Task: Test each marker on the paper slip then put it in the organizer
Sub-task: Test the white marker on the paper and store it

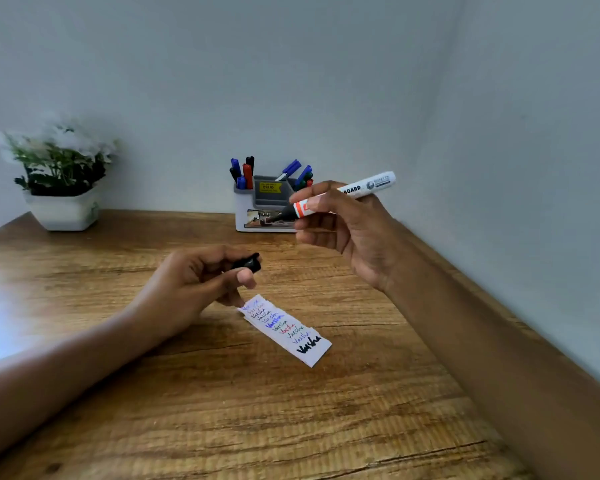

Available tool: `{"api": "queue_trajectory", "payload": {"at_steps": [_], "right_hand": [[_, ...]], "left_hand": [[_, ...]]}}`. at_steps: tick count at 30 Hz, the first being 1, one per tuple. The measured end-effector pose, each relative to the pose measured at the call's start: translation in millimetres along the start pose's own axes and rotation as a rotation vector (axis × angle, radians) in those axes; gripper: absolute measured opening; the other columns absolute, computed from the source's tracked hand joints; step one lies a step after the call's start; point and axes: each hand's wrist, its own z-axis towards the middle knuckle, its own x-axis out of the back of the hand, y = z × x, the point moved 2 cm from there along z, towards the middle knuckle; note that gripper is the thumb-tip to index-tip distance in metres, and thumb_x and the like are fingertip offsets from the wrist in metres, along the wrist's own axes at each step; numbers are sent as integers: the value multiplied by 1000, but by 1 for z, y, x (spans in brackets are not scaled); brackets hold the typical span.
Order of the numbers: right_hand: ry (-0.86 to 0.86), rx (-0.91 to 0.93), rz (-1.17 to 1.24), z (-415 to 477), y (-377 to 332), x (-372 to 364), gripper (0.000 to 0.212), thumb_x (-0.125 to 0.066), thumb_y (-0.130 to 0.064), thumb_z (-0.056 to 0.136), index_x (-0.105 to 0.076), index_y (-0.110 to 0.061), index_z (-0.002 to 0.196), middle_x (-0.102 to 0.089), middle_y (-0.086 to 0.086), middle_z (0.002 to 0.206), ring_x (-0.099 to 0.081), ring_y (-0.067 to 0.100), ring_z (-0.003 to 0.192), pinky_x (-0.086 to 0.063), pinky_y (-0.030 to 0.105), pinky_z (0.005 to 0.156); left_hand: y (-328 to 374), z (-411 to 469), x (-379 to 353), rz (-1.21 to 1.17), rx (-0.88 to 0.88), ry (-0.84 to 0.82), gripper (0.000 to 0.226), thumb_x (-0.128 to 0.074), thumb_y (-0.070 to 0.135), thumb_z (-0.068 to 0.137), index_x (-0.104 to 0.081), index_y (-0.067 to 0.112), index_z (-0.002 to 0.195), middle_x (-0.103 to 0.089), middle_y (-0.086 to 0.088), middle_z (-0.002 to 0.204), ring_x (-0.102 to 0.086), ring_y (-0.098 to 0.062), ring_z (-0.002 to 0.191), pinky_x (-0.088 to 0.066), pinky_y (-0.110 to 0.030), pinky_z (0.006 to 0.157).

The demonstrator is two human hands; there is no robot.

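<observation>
My right hand (343,230) holds a white whiteboard marker (357,190) in the air, uncapped, its black tip pointing left toward the organizer. My left hand (201,282) pinches the marker's black cap (248,263) just above the table, and its lower fingers touch the top end of the paper slip (286,329). The white slip lies flat on the wooden table, covered with several handwritten words in blue, red and black. The grey and white organizer (253,209) stands at the back against the wall, with several blue, red, black and green markers upright in it.
A white pot with a green, white-flowered plant (61,178) stands at the back left of the wooden table (222,410). Walls close the table at the back and along the right side. A bright glare falls on the table's left edge.
</observation>
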Motion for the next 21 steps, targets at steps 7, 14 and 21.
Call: {"api": "queue_trajectory", "payload": {"at_steps": [7, 14, 21], "right_hand": [[51, -59, 14, -4, 24, -1, 13, -57, 0, 86, -61, -9, 78, -65, 5, 65, -64, 12, 56, -54, 21, 50], [-21, -77, -89, -11, 39, -12, 8, -65, -1, 81, -63, -8, 81, -69, 4, 71, -66, 14, 64, -57, 24, 59], [-25, -79, -20, -13, 39, -12, 8, -67, -2, 79, -69, -9, 82, -71, 5, 72, -68, 14, 64, -57, 22, 60]], "left_hand": [[1, 2, 0, -79, 48, 44, 44, -75, 68, 58, -75, 40, 92, -76, -3, 85, -71, -14, 66, -56, -21, 61], [2, 0, -1, -34, 63, 16, 51, -74, 69, 57, -75, 35, 96, -76, -4, 87, -72, -16, 69, -57, -22, 63], [11, 4, -7, -64, 134, 117, 21, -66, 18, 71, -72, 14, 91, -74, -9, 73, -69, -14, 60, -55, -18, 57]]}}
